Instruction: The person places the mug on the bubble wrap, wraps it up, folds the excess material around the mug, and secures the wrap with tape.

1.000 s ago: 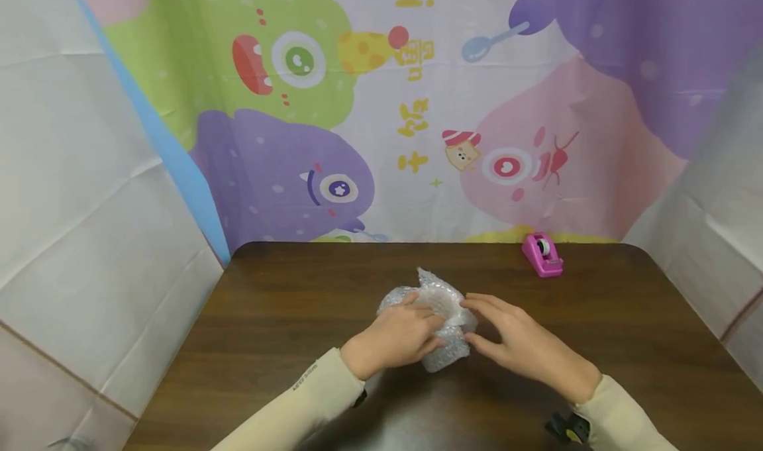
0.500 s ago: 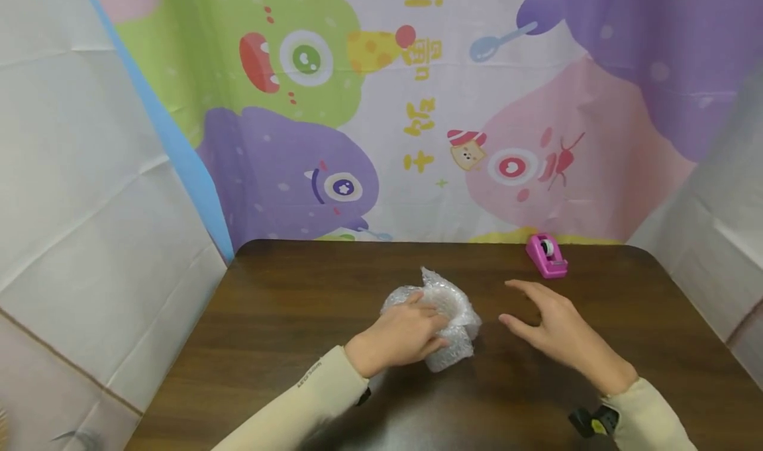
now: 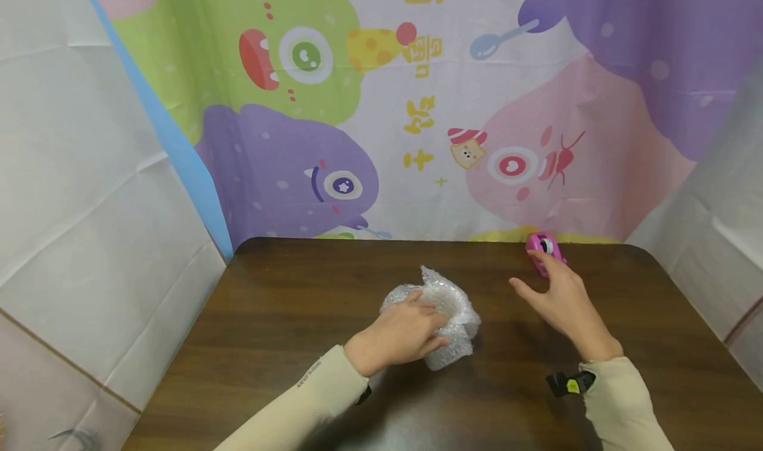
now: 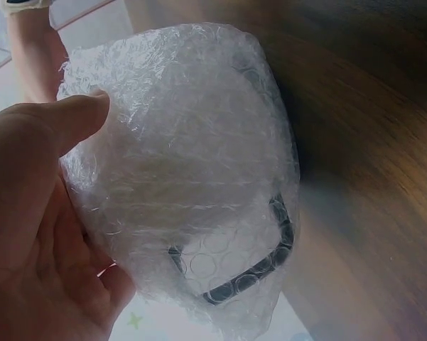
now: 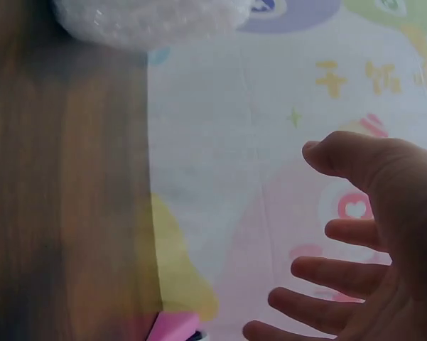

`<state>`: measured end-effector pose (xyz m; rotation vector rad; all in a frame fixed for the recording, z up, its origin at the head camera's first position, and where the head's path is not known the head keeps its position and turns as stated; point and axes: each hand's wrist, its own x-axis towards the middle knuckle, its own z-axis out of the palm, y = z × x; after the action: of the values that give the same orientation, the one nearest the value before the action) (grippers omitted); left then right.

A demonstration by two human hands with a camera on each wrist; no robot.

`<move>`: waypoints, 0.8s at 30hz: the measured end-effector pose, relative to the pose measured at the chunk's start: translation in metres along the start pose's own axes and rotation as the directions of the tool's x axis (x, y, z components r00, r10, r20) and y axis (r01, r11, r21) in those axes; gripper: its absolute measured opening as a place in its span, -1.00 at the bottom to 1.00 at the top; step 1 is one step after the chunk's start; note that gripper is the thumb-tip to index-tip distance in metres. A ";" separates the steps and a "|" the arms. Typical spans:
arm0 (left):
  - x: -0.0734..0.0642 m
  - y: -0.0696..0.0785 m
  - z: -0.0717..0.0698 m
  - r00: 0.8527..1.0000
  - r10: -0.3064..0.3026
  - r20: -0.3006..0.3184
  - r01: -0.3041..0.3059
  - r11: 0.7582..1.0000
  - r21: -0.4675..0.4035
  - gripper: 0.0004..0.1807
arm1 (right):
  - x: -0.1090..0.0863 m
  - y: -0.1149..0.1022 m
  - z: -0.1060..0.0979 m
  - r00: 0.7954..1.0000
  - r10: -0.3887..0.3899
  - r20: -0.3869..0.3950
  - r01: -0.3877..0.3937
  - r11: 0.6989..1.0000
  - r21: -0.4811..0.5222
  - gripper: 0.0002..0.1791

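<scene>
A bundle in clear bubble wrap [image 3: 455,353] rests on the brown table, its loose flaps sticking up. My left hand [image 3: 396,333] holds it, fingers laid over the top. In the left wrist view the thumb presses on the bubble wrap [image 4: 192,135], through which a black bent outline shows; the wrapped thing is mostly hidden. My right hand [image 3: 563,302] is in the air to the right, thumb and fingers spread, holding nothing. Its fingertips overlap the pink tape dispenser [image 3: 534,242] in the head view. Only a corner of the dispenser [image 5: 175,325] shows in the right wrist view.
Behind the wooden table [image 3: 286,305] hangs a cartoon-printed curtain [image 3: 411,206]. Pale sheets flank it, one on the left [image 3: 107,206] and one on the right [image 3: 715,239]. The dispenser stands close to the table's back edge.
My right hand has let go of the bubble wrap, swung right and then moved up toward the tape dispenser. The left hand has stayed on the bundle.
</scene>
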<state>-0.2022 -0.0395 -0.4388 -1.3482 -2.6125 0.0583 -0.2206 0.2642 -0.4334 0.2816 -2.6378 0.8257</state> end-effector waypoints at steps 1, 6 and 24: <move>0.000 0.000 0.000 1.000 0.002 -0.001 -0.002 1.000 0.000 -0.70 | 0.002 0.002 -0.001 1.000 0.018 0.000 -0.018 1.000 -0.006 -0.22; 0.001 -0.001 0.001 1.000 0.010 -0.015 -0.010 1.000 -0.002 -0.71 | 0.010 0.013 -0.002 0.997 0.074 -0.011 -0.074 0.997 -0.011 -0.17; 0.000 -0.001 -0.001 1.000 -0.003 0.010 0.004 1.000 -0.011 -0.70 | 0.042 0.057 -0.005 0.982 0.187 0.004 -0.186 0.980 -0.073 -0.10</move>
<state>-0.2026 -0.0405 -0.4381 -1.3505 -2.6275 0.0504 -0.2742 0.3097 -0.4421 0.0192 -2.7281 0.7846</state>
